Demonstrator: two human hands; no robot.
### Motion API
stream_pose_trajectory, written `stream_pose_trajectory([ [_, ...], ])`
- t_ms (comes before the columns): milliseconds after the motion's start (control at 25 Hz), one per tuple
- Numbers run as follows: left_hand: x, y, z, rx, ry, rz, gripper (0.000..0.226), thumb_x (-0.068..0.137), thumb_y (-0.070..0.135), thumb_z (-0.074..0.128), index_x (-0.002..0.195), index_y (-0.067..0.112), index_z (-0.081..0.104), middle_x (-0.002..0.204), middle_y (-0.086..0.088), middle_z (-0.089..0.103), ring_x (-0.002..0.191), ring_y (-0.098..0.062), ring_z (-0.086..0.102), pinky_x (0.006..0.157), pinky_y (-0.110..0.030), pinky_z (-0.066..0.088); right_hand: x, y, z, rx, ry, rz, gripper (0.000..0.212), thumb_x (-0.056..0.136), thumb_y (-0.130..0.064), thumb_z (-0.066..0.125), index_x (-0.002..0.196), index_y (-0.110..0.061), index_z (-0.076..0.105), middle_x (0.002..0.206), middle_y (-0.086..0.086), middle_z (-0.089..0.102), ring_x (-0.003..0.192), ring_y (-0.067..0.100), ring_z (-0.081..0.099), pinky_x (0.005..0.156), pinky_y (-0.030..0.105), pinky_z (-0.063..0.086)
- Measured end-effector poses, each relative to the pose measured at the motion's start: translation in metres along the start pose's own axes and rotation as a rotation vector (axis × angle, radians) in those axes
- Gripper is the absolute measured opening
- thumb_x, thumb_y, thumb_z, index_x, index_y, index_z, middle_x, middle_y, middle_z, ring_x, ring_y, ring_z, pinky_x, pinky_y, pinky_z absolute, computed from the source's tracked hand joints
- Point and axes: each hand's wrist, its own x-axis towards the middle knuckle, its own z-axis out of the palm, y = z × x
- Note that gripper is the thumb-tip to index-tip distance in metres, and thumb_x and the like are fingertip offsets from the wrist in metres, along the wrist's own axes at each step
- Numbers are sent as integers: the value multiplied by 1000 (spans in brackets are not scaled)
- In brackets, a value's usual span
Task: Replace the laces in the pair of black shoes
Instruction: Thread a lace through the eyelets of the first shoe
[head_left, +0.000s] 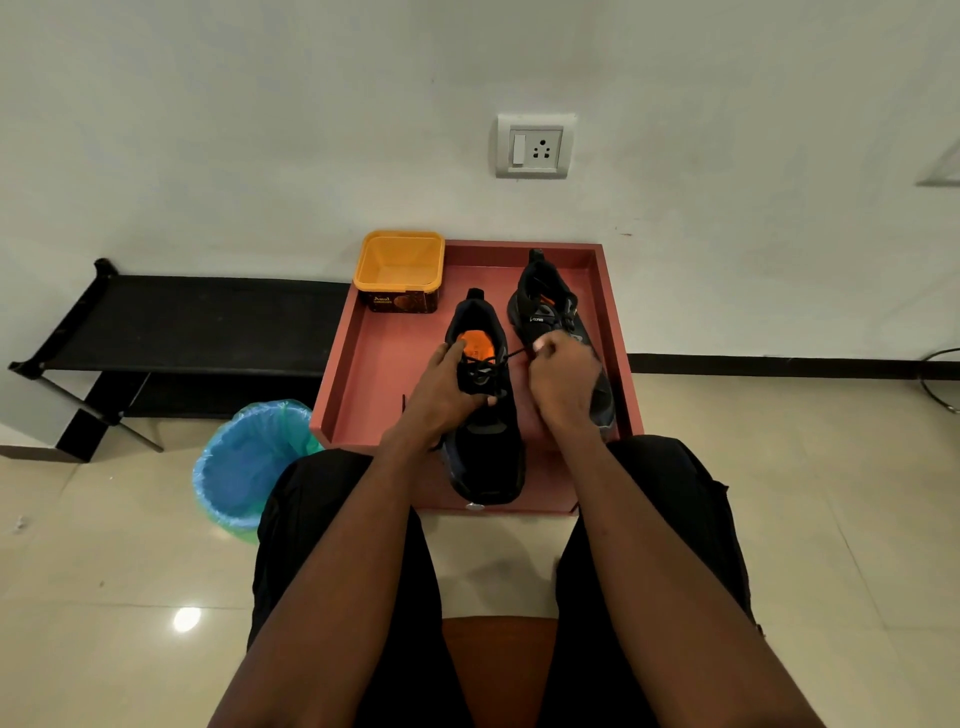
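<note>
Two black shoes sit in the red tray (363, 358). Left hand (441, 395) steadies the near shoe (485, 452); right hand (563, 382) pinches its lace (514, 355) taut, seemingly mid-lacing. Next, probably thread another eyelet.

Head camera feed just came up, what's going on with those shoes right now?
A seated person is working on the near black shoe in a red tray. The left hand grips the shoe at its lacing, while the right hand pinches the black lace and holds it taut out to the side. The second black shoe sits beside it in the tray, untouched. An open yellow container stands at the tray's far left corner.
</note>
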Motion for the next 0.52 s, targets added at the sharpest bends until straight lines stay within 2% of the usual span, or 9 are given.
stream_pose_trajectory([
  [80,-5,5,-4,-59,-8,-4,108,71,24,87,156,22,21,158,-6,28,142,-25,34,115,-41,35,9,-1,-17,144,287,197,19,95,-5,52,102,-8,69,98,7,69,93,19,63,90,34,53],
  [120,-8,8,-6,-107,-5,-4,106,72,19,86,156,20,20,154,-4,33,139,-23,37,112,-37,37,11,-2,-24,135,391,261,20,95,-5,52,107,-8,67,105,9,68,102,22,62,92,32,50],
  [200,-14,13,-13,-193,15,-13,95,78,10,81,153,16,24,134,1,49,123,-19,50,96,-29,44,10,-1,-24,20,420,215,26,90,-4,55,115,-8,63,117,9,65,117,25,55,100,37,44],
  [280,-14,14,-20,-245,71,-94,83,85,6,72,153,13,24,111,2,59,98,-13,58,80,-23,47,4,-1,-12,-43,219,6,32,86,-2,58,117,-10,63,116,7,66,116,24,57,104,42,44],
  [360,-12,9,-24,-257,134,-169,62,90,7,65,145,14,39,86,1,59,79,-11,58,64,-20,44,-4,-2,4,-82,-90,-144,24,88,-4,56,110,-12,64,102,4,67,107,24,60,105,44,41],
  [440,-10,3,-26,-203,170,-174,18,91,10,64,108,17,62,74,1,58,72,-17,57,59,-25,42,-9,0,14,-150,-295,-168,13,90,-8,54,86,-19,57,83,0,61,96,28,61,101,42,38],
  [480,-11,1,-26,-191,184,-165,6,92,11,63,91,17,64,70,0,58,68,-19,56,59,-28,42,-9,0,15,-172,-316,-151,18,90,-9,54,78,-22,54,79,-2,59,93,28,61,100,43,39],
  [520,-9,-1,-25,-176,201,-156,13,92,12,62,80,17,64,66,0,58,65,-19,53,59,-30,41,-9,-1,13,-168,-276,-115,19,90,-10,54,76,-22,57,79,-2,60,93,27,62,100,45,41],
])
